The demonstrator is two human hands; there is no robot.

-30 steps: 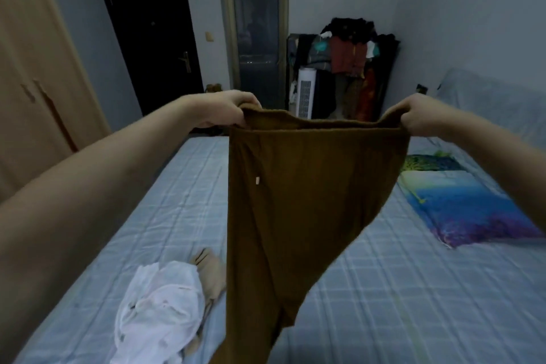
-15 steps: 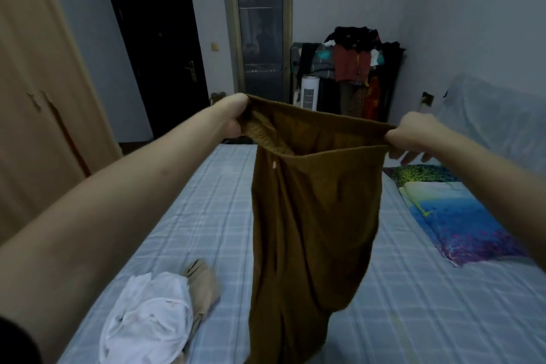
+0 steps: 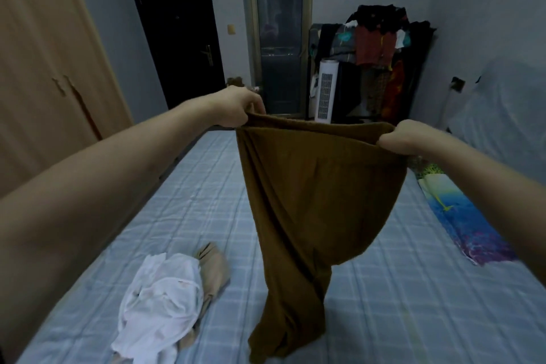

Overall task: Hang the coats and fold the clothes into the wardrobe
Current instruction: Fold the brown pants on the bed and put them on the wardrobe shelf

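My left hand and right hand each pinch a waistband corner of the brown trousers, now pulled flatter than a moment ago at mid-frame above the bed, so folding looks ready.

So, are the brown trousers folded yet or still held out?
Unfolded: both the left hand and right hand grip the waistband, and the brown trousers hang full length over the bed.
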